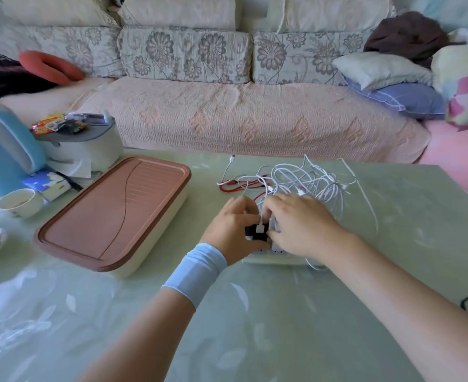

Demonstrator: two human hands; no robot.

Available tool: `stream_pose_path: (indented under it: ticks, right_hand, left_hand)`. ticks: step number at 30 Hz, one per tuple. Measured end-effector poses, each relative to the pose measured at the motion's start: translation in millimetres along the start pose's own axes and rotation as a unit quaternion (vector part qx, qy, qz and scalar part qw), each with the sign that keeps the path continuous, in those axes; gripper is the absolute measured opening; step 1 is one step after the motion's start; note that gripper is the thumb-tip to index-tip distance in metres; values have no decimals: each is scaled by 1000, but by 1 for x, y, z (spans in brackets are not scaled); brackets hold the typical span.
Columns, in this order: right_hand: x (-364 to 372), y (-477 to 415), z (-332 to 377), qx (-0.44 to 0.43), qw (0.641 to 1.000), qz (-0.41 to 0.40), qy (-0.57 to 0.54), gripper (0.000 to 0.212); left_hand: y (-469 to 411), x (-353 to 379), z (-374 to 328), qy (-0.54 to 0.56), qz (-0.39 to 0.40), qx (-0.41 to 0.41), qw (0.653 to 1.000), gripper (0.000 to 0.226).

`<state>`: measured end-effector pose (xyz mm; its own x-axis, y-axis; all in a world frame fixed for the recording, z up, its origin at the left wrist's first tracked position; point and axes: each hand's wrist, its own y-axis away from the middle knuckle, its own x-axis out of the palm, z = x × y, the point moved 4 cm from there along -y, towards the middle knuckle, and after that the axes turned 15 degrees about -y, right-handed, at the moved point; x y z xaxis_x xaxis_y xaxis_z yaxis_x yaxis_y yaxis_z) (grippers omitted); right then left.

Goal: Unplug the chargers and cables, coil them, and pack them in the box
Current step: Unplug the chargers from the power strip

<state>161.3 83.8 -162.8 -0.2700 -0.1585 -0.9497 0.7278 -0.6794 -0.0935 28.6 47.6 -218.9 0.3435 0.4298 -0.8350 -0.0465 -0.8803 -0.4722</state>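
Left hand (231, 230) grips black charger (252, 231) — white cables (305, 176) tangled behind.

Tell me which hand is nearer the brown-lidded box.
Left. The left hand grips a black charger just right of the lidded box; the right hand is farther right, beyond it.

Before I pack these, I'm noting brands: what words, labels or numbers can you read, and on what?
No text can be read.
Print on the red and yellow packet: too blurred.
Marks on the blue and white carton: too blurred.
On the black charger, white cables and box lid: no lettering visible.
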Motion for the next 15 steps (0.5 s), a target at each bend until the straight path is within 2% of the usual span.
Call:
stream_pose_path:
  ticks: [6,10,15]
  right_hand:
    - [9,16,5,40,990,6,138,46]
    - [10,21,11,37,985,11,170,42]
    - [18,15,4,31,987,-25,157,32]
  left_hand:
    - [18,-6,-13,-18,22,-48,998,40]
    - [17,-16,-23,-68,44,-21,997,39]
    - [16,-11,-16,-67,15,-39,997,36]
